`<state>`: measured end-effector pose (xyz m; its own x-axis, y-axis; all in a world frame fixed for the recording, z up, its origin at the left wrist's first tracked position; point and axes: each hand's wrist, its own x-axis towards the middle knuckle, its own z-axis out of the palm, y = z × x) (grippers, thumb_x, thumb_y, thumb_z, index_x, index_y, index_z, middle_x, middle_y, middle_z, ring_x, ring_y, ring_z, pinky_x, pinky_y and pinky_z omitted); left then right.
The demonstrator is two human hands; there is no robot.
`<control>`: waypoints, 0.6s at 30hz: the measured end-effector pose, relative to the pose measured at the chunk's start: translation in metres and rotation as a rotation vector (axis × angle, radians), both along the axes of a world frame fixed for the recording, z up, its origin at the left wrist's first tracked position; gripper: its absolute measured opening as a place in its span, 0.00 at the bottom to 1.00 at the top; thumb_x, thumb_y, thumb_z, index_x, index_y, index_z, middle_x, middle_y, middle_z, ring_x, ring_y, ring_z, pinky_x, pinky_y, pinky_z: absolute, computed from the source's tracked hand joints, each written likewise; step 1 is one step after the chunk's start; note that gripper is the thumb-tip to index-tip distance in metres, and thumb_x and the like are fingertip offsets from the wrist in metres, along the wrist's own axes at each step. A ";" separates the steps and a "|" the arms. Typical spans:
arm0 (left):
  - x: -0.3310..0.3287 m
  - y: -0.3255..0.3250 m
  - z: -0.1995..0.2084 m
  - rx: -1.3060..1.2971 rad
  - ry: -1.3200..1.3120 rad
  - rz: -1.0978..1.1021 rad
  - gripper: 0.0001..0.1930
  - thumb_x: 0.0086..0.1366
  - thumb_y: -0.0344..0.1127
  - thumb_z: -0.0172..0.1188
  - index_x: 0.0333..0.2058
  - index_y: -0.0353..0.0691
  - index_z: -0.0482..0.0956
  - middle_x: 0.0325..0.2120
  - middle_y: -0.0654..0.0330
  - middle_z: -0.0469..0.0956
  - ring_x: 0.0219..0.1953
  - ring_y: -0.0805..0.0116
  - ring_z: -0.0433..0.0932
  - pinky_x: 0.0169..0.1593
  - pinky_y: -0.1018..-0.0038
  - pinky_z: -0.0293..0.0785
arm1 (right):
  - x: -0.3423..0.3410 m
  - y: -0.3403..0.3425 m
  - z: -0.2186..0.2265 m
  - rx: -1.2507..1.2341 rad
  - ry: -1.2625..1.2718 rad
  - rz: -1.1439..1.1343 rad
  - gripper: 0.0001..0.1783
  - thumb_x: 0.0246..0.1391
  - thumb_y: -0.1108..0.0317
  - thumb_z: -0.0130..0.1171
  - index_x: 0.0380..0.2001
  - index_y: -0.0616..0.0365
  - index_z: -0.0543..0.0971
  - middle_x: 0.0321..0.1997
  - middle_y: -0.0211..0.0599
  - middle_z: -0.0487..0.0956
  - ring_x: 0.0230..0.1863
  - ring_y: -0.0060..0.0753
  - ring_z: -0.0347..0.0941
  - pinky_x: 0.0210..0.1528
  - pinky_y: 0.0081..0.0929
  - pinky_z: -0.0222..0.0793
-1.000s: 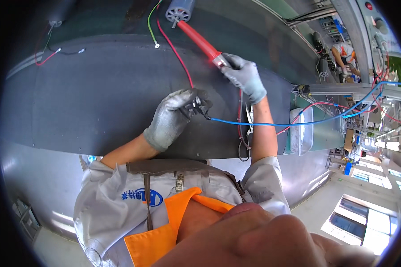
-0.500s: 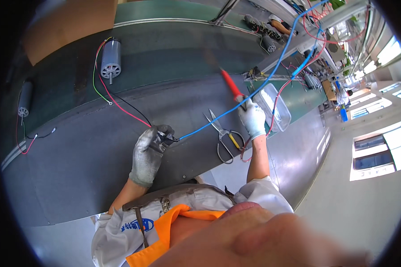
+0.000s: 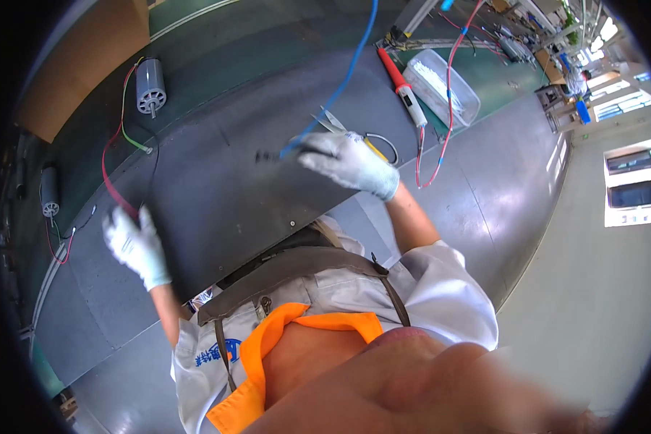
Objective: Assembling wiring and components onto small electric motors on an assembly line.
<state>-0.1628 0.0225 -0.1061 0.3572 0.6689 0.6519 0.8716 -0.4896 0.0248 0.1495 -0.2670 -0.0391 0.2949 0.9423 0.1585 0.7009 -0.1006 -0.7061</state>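
Observation:
My left hand [image 3: 136,247], in a whitish glove and blurred, is over the bench's near left side. Its thumb and finger close on the end of a red wire [image 3: 111,173] running from a silver cylindrical motor [image 3: 150,83]. A black wire [image 3: 156,155] trails beside that hand. My gloved right hand [image 3: 351,165] grips a blue cable [image 3: 334,95] close to its black end piece [image 3: 267,155], which is smeared. Partly under this hand lie scissors [image 3: 330,120]. A red-and-white wand-shaped tool [image 3: 405,88] with a red lead rests on the bench beyond it.
A clear plastic tray [image 3: 452,94] of white pieces stands at the right beside the wand. A second motor [image 3: 49,189] with wires lies far left. A cardboard box [image 3: 87,69] occupies the back left. The bench's near edge [image 3: 231,273] runs before my body.
My left hand has moved left and my right hand left. The right hand has let go of the wand, now lying by the tray, and holds the blue cable near its black end.

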 end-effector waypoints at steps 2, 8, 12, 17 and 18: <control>-0.033 -0.004 0.019 0.006 -0.052 0.126 0.28 0.58 0.42 0.70 0.56 0.38 0.76 0.58 0.42 0.72 0.55 0.44 0.75 0.59 0.56 0.71 | 0.012 -0.007 -0.009 -0.389 -0.314 -0.087 0.20 0.61 0.54 0.57 0.47 0.59 0.77 0.36 0.50 0.82 0.38 0.54 0.80 0.41 0.47 0.75; 0.072 -0.047 0.046 -0.202 -0.074 -0.722 0.24 0.63 0.31 0.61 0.59 0.38 0.74 0.58 0.49 0.73 0.62 0.49 0.70 0.64 0.59 0.65 | -0.021 0.013 0.053 -0.261 -0.798 0.365 0.18 0.59 0.55 0.58 0.47 0.54 0.76 0.31 0.39 0.79 0.38 0.46 0.79 0.41 0.45 0.75; 0.150 -0.057 0.010 -0.255 0.068 -1.161 0.24 0.58 0.37 0.65 0.53 0.39 0.76 0.56 0.51 0.75 0.58 0.47 0.72 0.61 0.56 0.67 | -0.049 0.081 0.080 -0.243 -0.879 0.440 0.10 0.51 0.63 0.62 0.35 0.54 0.82 0.29 0.37 0.83 0.33 0.46 0.82 0.36 0.42 0.77; 0.194 -0.054 -0.069 -0.072 -0.097 -1.442 0.21 0.62 0.39 0.61 0.52 0.37 0.77 0.53 0.49 0.77 0.54 0.49 0.75 0.58 0.56 0.70 | -0.110 0.107 0.114 -0.019 -1.048 0.397 0.08 0.34 0.66 0.69 0.24 0.49 0.86 0.26 0.32 0.84 0.31 0.40 0.82 0.34 0.41 0.77; 0.181 -0.049 -0.066 -0.133 -0.092 -1.431 0.21 0.63 0.39 0.61 0.52 0.37 0.77 0.52 0.49 0.77 0.53 0.49 0.75 0.58 0.56 0.70 | -0.131 0.115 0.129 0.019 -1.059 0.558 0.14 0.28 0.64 0.70 0.27 0.48 0.87 0.27 0.31 0.84 0.31 0.38 0.82 0.35 0.46 0.77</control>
